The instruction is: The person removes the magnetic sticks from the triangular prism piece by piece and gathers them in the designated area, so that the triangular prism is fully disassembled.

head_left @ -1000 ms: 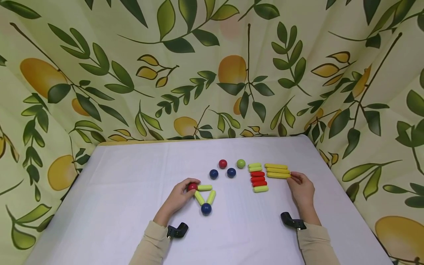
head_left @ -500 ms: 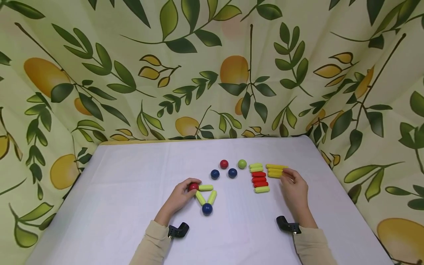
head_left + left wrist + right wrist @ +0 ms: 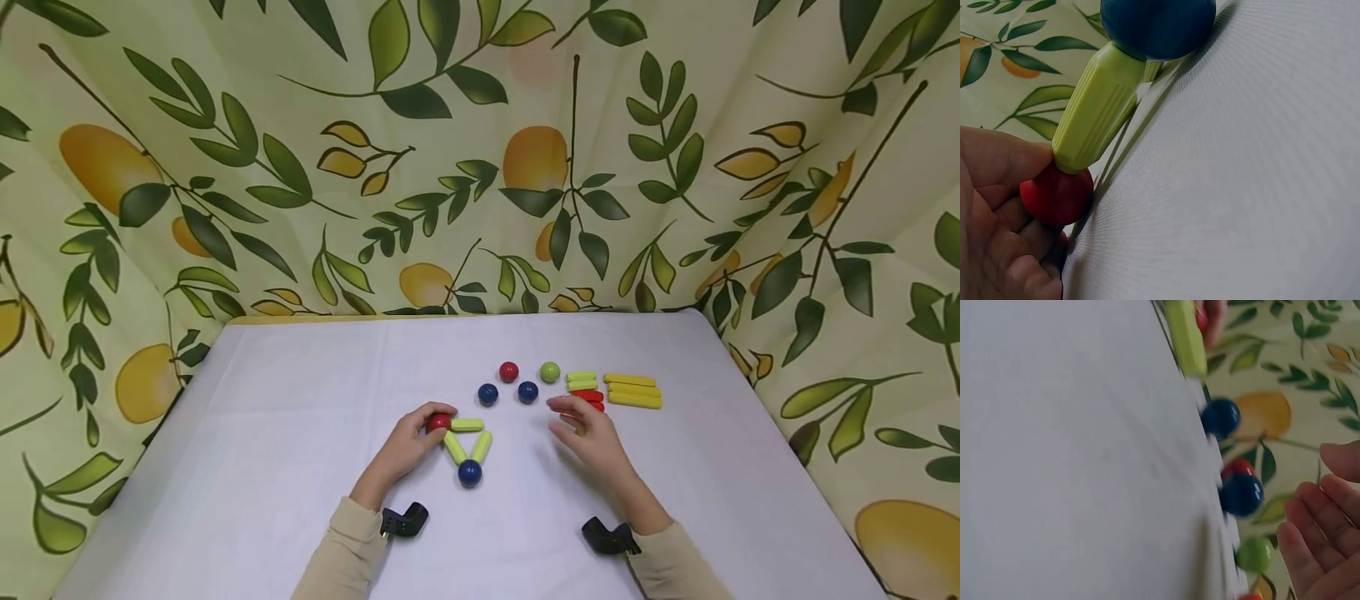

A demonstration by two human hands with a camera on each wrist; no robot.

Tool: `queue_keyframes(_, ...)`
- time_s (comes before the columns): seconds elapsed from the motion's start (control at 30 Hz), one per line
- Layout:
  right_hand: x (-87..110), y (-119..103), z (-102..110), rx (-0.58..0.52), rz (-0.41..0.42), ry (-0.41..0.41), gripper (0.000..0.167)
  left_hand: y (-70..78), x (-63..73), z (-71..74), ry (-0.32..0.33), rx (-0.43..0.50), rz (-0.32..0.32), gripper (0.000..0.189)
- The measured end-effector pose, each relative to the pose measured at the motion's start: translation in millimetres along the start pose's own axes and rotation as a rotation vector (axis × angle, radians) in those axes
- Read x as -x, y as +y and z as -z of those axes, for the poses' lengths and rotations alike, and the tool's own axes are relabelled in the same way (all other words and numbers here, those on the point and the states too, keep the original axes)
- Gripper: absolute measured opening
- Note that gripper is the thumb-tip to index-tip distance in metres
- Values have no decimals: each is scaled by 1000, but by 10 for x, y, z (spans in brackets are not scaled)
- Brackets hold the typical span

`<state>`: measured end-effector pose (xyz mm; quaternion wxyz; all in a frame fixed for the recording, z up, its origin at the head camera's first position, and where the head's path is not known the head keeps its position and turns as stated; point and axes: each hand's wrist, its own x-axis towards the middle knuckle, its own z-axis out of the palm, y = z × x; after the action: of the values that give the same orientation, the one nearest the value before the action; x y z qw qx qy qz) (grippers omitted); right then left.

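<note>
My left hand (image 3: 405,448) holds a red ball (image 3: 439,423) between thumb and fingers. Two lime-green sticks meet that ball; one stick (image 3: 468,425) points right and another (image 3: 454,448) runs down to a blue ball (image 3: 469,473). From the blue ball a third lime stick (image 3: 482,447) slants up to the right, making a triangle shape. In the left wrist view, the thumb lies against the end of a grooved lime stick (image 3: 1091,112). My right hand (image 3: 596,442), fingers spread and holding nothing, overlaps the red sticks (image 3: 588,395) and hides part of their row.
Behind the triangle lie two loose blue balls (image 3: 488,394), a red ball (image 3: 509,372) and a green ball (image 3: 550,372). Short lime sticks (image 3: 582,381) and long yellow sticks (image 3: 633,393) are lined up at the right. A leaf-print curtain (image 3: 450,208) stands behind the white-covered table (image 3: 315,375).
My right hand has moved left from the yellow sticks, across the short sticks, and its fingers have spread. The left hand stays on the red ball.
</note>
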<state>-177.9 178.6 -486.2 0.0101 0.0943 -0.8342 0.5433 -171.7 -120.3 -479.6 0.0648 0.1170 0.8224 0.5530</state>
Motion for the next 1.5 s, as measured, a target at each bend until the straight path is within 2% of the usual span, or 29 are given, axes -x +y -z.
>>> queue_keyframes(0.3, -89, -138, -454, -30, 21, -298, 34, -2, -6, 6, -4, 2, 4, 30)
queue_keyframes(0.47, -149, -103, -581, -34, 41, -374, 34, -10, -8, 0, -11, 13, 8, 31)
queue_keyframes(0.7, -184, -72, -668, -17, 91, -406, 31, 2, -16, 5, -17, -6, -2, 30)
queue_keyframes(0.93, -178, -51, -700, 127, 120, -399, 30, 4, -8, 0, -2, 3, 1, 30)
queue_keyframes(1.1, -184, -15, -707, 149, 167, -398, 28, -7, -10, 1, -1, 2, 2, 30)
queue_keyframes(1.5, -174, 35, -714, 182, 195, -368, 19, -3, -12, -1, 5, 8, -5, 30)
